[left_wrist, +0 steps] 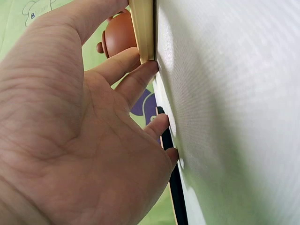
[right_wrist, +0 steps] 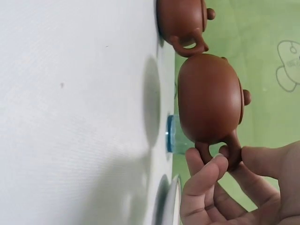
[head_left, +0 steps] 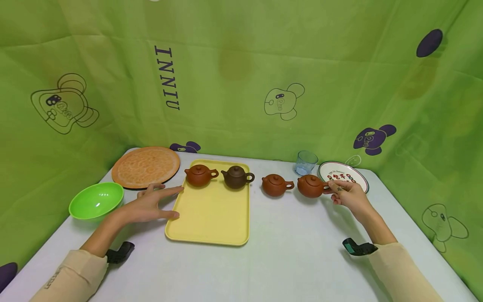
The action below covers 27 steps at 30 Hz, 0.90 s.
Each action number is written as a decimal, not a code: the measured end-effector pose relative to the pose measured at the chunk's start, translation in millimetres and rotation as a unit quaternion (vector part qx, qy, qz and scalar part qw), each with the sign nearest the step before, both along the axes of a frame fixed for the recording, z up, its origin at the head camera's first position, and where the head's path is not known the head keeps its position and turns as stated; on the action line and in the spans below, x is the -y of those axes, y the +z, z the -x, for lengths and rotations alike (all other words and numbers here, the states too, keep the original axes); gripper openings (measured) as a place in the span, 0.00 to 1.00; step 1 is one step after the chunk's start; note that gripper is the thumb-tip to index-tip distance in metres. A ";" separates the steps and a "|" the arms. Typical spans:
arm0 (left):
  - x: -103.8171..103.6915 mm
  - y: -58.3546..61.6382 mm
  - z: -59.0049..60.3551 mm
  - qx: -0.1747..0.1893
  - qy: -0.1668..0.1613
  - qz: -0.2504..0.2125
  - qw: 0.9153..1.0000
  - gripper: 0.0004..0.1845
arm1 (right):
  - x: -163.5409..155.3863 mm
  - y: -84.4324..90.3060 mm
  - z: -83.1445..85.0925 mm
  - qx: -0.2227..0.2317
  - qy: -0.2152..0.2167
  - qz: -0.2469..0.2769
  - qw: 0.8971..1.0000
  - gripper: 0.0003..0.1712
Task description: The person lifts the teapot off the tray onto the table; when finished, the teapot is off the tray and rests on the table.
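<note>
Right teapot (head_left: 311, 186): round, matte reddish-brown clay, knobbed lid, loop handle; stands on the white table (head_left: 294, 251), right of centre. Right hand (head_left: 349, 193) pinches its handle, fingers curled. Second teapot (head_left: 275, 185), same clay, just left. Yellow tray (head_left: 211, 218): smooth rectangle bearing two teapots at its far edge. Left hand (head_left: 149, 204) lies flat, fingers straight, fingertips touching the tray's left rim, gripping nothing.
</note>
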State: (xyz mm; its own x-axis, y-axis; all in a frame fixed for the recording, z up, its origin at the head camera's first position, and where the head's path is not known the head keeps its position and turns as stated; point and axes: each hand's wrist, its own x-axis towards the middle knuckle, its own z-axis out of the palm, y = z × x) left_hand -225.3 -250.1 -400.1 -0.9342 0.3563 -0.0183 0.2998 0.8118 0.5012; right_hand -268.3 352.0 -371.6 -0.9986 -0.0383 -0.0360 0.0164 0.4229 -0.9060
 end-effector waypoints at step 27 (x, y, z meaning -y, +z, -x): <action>-0.8 1.2 -1.3 -0.002 -0.004 -0.003 1.000 0.48 | -0.9 -18.3 2.3 0.021 -0.003 -0.012 1.000 0.29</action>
State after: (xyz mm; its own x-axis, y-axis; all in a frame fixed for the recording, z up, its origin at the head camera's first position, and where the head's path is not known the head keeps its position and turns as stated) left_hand -224.0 -249.3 -398.9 -0.9313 0.3640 -0.0133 0.3079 0.8063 0.5050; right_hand -270.6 353.0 -389.9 -0.9965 -0.0306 -0.0783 0.0566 0.4444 -0.8940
